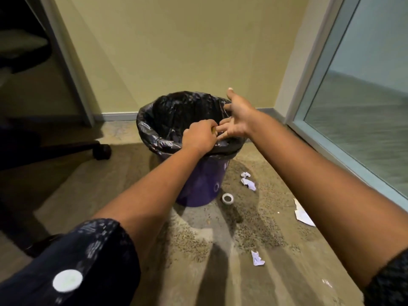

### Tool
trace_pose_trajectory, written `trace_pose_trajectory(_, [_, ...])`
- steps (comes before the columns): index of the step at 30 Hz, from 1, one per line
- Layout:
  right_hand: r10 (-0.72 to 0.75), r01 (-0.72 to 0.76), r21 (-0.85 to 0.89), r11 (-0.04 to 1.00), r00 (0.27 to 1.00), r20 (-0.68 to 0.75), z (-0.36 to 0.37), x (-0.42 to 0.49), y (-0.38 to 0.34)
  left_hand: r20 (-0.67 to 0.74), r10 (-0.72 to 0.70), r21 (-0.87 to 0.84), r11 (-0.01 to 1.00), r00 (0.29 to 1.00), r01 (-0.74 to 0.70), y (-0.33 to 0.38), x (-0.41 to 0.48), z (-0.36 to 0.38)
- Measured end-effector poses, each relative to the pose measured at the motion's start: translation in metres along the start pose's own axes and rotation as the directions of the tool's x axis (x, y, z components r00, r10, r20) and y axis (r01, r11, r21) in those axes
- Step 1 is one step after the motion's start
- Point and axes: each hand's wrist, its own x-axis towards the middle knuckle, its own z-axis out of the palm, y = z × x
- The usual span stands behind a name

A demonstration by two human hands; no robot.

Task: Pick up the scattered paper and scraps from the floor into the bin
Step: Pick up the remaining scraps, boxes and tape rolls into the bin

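My left hand (198, 135) over near rim of bin (198, 186), fingers curled; cannot tell if holding anything. My right hand (237, 120) over bin's right rim, fingers spread, empty. Paper scraps (248, 182) on floor right of bin.

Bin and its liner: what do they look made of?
Bin: probably hard moulded plastic, purple, smooth with a dull sheen. Liner: thin black plastic film, glossy, with crinkles and highlights where it folds over the rim.

Left hand (198, 135) and right hand (238, 117) meet above the bin (198, 186); paper scraps (248, 183) lie nearby.
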Motion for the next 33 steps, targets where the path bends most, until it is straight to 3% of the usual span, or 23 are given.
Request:
trace_pose_trajectory(3, [-0.083,0.082,-0.082,0.993,0.997,-0.009,-0.014,-0.009,0.002,-0.106,-0.057,0.098,0.993,0.993,0.068,-0.001,0.001,0.006])
trace_pose_trajectory(5, [-0.152,0.15,-0.135,0.979,0.988,-0.004,-0.022,-0.009,0.003,-0.118,-0.096,0.052,0.993,0.988,0.103,0.001,0.003,0.007])
trace_pose_trajectory(10, [-0.131,0.146,-0.258,0.955,0.989,0.076,-0.02,-0.006,0.009,-0.066,0.132,-0.007,0.991,0.989,-0.133,0.016,0.003,0.013])
trace_pose_trajectory(12, [-0.21,0.204,-0.328,0.922,0.978,0.018,-0.021,-0.004,0.011,-0.058,0.021,0.021,1.0,0.998,-0.02,0.016,0.005,0.015])
trace_pose_trajectory(14, [-0.401,0.327,-0.366,0.871,0.904,-0.147,-0.032,0.002,0.017,-0.102,-0.116,0.037,0.992,0.988,0.12,0.015,0.009,0.015])
trace_pose_trajectory(15, [-0.491,0.397,-0.366,0.842,0.844,-0.216,-0.04,0.001,0.023,-0.16,-0.119,0.056,0.99,0.98,0.129,0.014,0.009,0.016])
trace_pose_trajectory(17, [-0.607,0.49,-0.382,0.784,0.734,-0.303,-0.058,-0.007,0.042,-0.314,0.043,0.114,0.993,0.948,-0.007,0.014,0.002,0.019])
trace_pose_trajectory(19, [-0.643,0.468,-0.472,0.747,0.691,-0.332,-0.078,-0.018,0.078,-0.434,0.356,0.166,0.935,0.828,-0.315,0.012,-0.009,0.026])
trace_pose_trajectory(20, [-0.632,0.416,-0.537,0.734,0.707,-0.317,-0.088,-0.023,0.1,-0.44,0.515,0.207,0.855,0.736,-0.475,0.011,-0.014,0.032])
trace_pose_trajectory(23, [-0.434,0.169,-0.688,0.705,0.871,-0.23,-0.113,-0.034,0.18,-0.195,0.861,0.372,0.507,0.469,-0.777,0.006,-0.034,0.068])
trace_pose_trajectory(25, [-0.221,-0.025,-0.806,0.591,0.956,-0.191,-0.127,-0.039,0.232,0.039,0.919,0.386,0.347,0.391,-0.855,-0.003,-0.049,0.099])
trace_pose_trajectory(27, [-0.054,-0.144,-0.913,0.382,0.983,-0.178,-0.135,-0.051,0.269,0.198,0.875,0.327,0.367,0.443,-0.871,-0.014,-0.069,0.13])
trace_pose_trajectory(29, [0.009,-0.136,-0.949,0.285,0.99,-0.139,-0.138,-0.063,0.293,0.298,0.752,0.233,0.54,0.588,-0.808,-0.017,-0.088,0.157])
trace_pose_trajectory(31, [-0.026,-0.082,-0.974,0.213,0.996,-0.089,-0.139,-0.074,0.307,0.368,0.525,0.122,0.792,0.768,-0.599,-0.012,-0.105,0.174])
trace_pose_trajectory(32, [-0.105,-0.041,-0.987,0.156,0.993,-0.058,-0.142,-0.077,0.312,0.439,0.35,0.106,0.894,0.828,-0.435,-0.009,-0.111,0.183])
trace_pose_trajectory(33, [-0.182,-0.012,-0.993,0.12,0.983,-0.034,-0.145,-0.079,0.313,0.514,0.183,0.111,0.955,0.838,-0.276,-0.008,-0.119,0.192])
